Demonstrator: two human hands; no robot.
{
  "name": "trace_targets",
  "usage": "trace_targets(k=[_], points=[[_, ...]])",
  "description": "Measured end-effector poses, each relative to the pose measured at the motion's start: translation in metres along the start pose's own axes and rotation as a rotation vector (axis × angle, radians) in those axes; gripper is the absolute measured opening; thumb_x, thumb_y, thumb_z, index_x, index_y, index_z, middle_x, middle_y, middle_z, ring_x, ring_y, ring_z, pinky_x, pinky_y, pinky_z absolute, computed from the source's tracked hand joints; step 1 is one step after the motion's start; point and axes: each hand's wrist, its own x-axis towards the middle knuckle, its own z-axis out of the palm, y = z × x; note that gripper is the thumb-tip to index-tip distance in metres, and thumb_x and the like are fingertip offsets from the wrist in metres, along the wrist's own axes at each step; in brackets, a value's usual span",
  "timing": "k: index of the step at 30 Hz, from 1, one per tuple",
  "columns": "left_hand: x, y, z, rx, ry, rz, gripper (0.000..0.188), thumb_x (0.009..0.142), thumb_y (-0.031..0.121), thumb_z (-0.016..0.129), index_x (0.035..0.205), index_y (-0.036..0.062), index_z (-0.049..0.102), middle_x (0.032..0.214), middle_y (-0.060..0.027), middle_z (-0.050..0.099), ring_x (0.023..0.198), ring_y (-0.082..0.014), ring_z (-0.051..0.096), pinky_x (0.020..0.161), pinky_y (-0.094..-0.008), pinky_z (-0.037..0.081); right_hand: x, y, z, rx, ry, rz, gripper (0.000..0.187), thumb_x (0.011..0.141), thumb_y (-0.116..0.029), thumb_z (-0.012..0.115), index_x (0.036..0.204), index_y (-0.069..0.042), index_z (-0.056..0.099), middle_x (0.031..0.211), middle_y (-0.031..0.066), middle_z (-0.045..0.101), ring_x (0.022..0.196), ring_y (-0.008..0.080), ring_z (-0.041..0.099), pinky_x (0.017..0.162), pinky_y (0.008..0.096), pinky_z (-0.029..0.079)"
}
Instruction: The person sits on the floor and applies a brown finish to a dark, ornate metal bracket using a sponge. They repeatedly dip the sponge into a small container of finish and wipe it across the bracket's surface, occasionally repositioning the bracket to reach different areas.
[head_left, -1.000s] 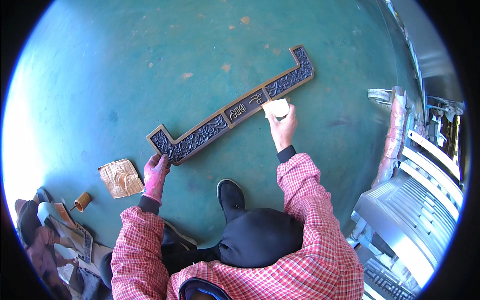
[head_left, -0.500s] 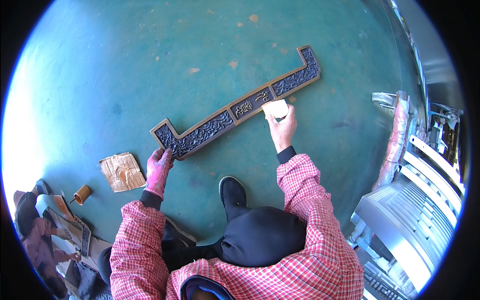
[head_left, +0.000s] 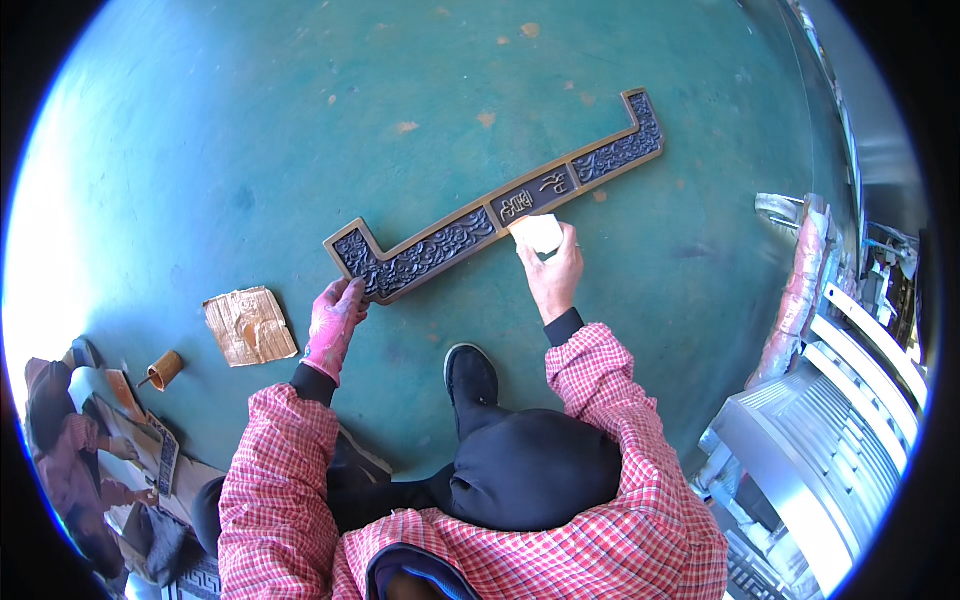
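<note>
A long bronze-coloured metal panel [head_left: 436, 256] with upturned ends lies slantwise before me, with dark scrollwork and raised gold characters in its middle section. My left hand [head_left: 335, 325], in a stained pink glove, pinches its near left corner between thumb and fingers. Bare, my right hand [head_left: 554, 278] grips a white block [head_left: 540, 233], whose material I cannot make out. That block meets the panel's near edge below the middle section. Whether the panel rests fully on the floor or is slightly tilted, I cannot tell.
Left on the green floor [head_left: 300, 130] are a brown-stained cardboard piece [head_left: 250, 328] and a brown cup [head_left: 166, 370] with a stick. Beyond them, another person [head_left: 75, 450] handles a similar panel [head_left: 167, 460]. Slatted metal parts [head_left: 800, 440] and a wrapped bundle [head_left: 797, 290] stand right.
My right hand and the white block have slid leftward along the panel's near edge. My left hand keeps its hold on the corner. The whole view has shifted slightly.
</note>
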Motion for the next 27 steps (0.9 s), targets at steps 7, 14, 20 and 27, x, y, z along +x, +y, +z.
trace_targets(k=[7, 14, 20, 27], points=[[0.004, -0.004, 0.003, -0.092, -0.029, -0.042, 0.04, 0.097, 0.039, 0.055, 0.112, 0.0035, 0.061, 0.091, -0.0024, 0.064, 0.08, -0.0107, 0.059, 0.074, -0.0265, 0.049, -0.063, -0.035, 0.036, -0.003, -0.342, -0.146, 0.048, 0.069, -0.02, 0.082, 0.105, -0.006, 0.054, 0.094, 0.0144, 0.062, 0.09, 0.0344, 0.061, 0.079, 0.0422, 0.05], [0.01, -0.01, -0.002, -0.193, -0.083, -0.125, 0.039, 0.097, 0.043, 0.053, 0.104, 0.0057, 0.061, 0.092, -0.0033, 0.064, 0.08, -0.0122, 0.06, 0.073, -0.0273, 0.05, -0.022, -0.008, 0.018, -0.005, -0.018, -0.012, 0.044, 0.069, -0.012, 0.08, 0.103, -0.004, 0.054, 0.092, 0.0143, 0.064, 0.083, 0.0291, 0.064, 0.075, 0.0396, 0.051], [0.009, -0.006, 0.004, -0.188, -0.075, -0.15, 0.039, 0.096, 0.044, 0.052, 0.1, 0.0065, 0.061, 0.089, -0.0031, 0.064, 0.077, -0.012, 0.061, 0.071, -0.027, 0.05, -0.077, -0.033, 0.05, 0.036, -0.263, -0.118, 0.046, 0.067, -0.02, 0.082, 0.101, -0.005, 0.055, 0.089, 0.0153, 0.062, 0.082, 0.0341, 0.063, 0.074, 0.0417, 0.05], [0.01, -0.008, -0.003, -0.218, -0.057, -0.161, 0.039, 0.095, 0.044, 0.052, 0.099, 0.0069, 0.062, 0.089, -0.0039, 0.065, 0.076, -0.0113, 0.06, 0.07, -0.0271, 0.05, -0.038, -0.015, 0.025, 0.073, -0.041, -0.014, 0.047, 0.069, -0.01, 0.081, 0.107, -0.003, 0.054, 0.092, 0.0152, 0.067, 0.083, 0.0276, 0.067, 0.075, 0.0373, 0.053]])
